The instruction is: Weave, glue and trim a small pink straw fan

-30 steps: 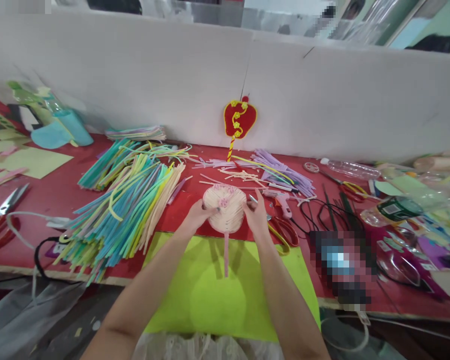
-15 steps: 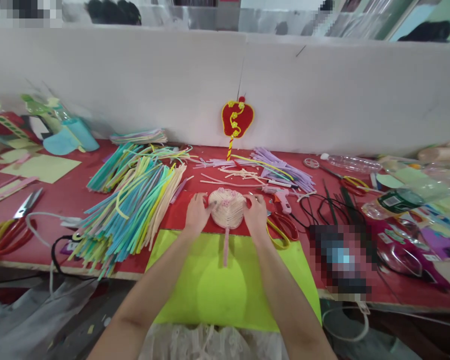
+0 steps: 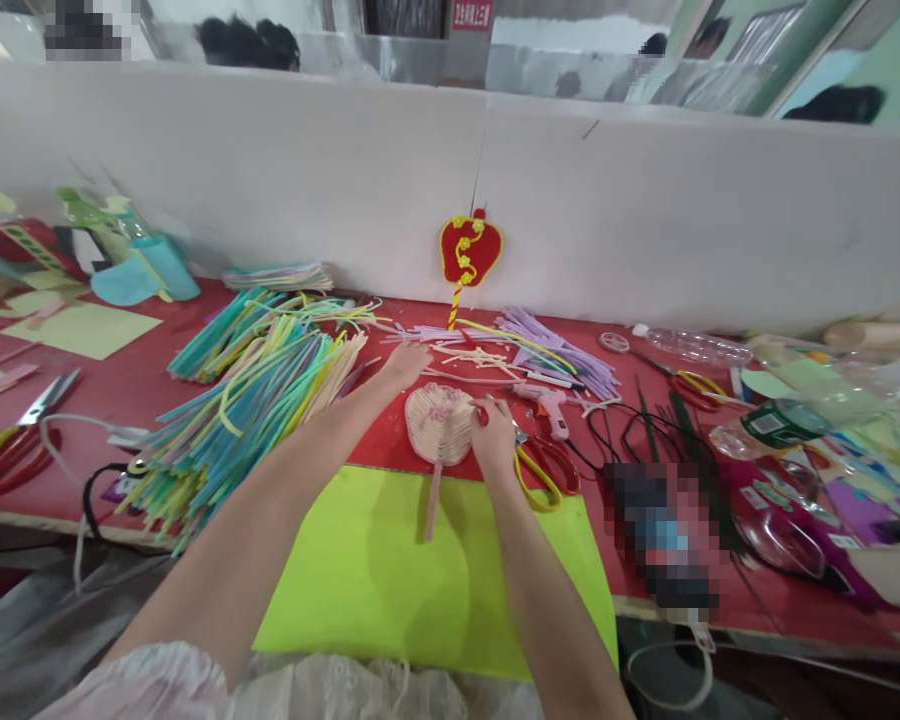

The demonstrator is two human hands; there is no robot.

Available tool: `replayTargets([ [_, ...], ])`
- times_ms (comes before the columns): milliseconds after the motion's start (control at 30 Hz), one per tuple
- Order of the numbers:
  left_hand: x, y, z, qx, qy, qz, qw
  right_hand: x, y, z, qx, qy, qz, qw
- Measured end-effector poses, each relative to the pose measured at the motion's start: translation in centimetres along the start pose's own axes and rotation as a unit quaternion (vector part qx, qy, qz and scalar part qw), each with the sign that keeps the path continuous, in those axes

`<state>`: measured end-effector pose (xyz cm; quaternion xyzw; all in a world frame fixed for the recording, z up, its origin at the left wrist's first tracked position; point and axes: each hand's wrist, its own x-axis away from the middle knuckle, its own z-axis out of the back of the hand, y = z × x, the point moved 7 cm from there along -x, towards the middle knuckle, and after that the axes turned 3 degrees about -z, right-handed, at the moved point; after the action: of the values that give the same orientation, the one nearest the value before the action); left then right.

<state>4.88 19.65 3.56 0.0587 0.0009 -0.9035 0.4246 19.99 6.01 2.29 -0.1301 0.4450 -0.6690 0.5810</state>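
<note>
Resting right hand (image 3: 493,445) touches woven fan (image 3: 439,424).

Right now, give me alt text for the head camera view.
A right hand rests on a small woven fan on a red table, while the left hand reaches toward scattered cream strips. Colourful strips lie left, scissors right.

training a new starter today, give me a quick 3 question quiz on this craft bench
1. True or false: the right hand touches the woven fan.
2. The left hand reaches toward: A the scissors, B the loose strips, C the bottle?
3. What colour is the sheet under the fan's handle?

Key: 1 true; 2 B; 3 yellow-green.
</note>
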Motion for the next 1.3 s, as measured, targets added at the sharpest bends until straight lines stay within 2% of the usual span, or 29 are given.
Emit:
replayTargets([
  [133,-1.6,0.4,0.0,-0.014,-0.041,0.004,0.999,0.0,0.1,0.0,-0.018,0.001,0.002,1.0],
  [233,-1.9,0.1,1.3,-0.022,-0.04,0.015,0.999,-0.1,0.3,0.1,-0.038,0.007,-0.003,0.999],
  [333,-1.0,-0.1,3.6,-0.025,-0.005,0.031,0.999,-0.3,0.3,0.1,-0.08,0.008,-0.017,0.997],
  [400,0.4,0.6,5.1,-0.019,0.027,0.043,0.999,-0.5,0.3,-0.1,-0.138,-0.001,-0.044,0.989],
  [467,2.4,1.8,6.8,0.05,0.11,0.064,0.991,-0.5,0.1,-0.5,-0.214,-0.033,-0.078,0.973],
  [533,4.7,4.3,7.3,0.141,0.132,0.037,0.98,-0.4,-0.6,-1.0,-0.288,-0.081,-0.099,0.949],
  [633,7.8,8.1,6.9,0.239,0.118,-0.008,0.964,-0.2,-1.9,-1.1,-0.351,-0.122,-0.083,0.925],
  [733,9.8,9.9,6.0,0.291,0.112,-0.019,0.95,0.0,-2.6,-0.8,-0.369,-0.14,-0.063,0.916],
  [867,10.5,8.8,4.0,0.325,0.134,0.03,0.936,0.3,-3.0,-0.6,-0.399,-0.167,-0.07,0.899],
  [1000,10.7,7.2,2.2,0.31,0.136,0.064,0.939,0.5,-3.5,-1.0,-0.419,-0.207,-0.077,0.881],
  [1100,11.0,6.7,1.9,0.33,0.164,0.065,0.927,0.5,-2.9,-1.5,-0.433,-0.19,-0.105,0.875],
  [1200,11.2,6.0,1.7,0.396,0.206,0.09,0.89,0.1,-1.6,-1.4,-0.462,-0.115,-0.135,0.869],
  [1300,11.3,4.6,0.5,0.518,0.233,0.161,0.807,-0.3,-0.6,-1.1,-0.496,-0.066,-0.151,0.852],
])
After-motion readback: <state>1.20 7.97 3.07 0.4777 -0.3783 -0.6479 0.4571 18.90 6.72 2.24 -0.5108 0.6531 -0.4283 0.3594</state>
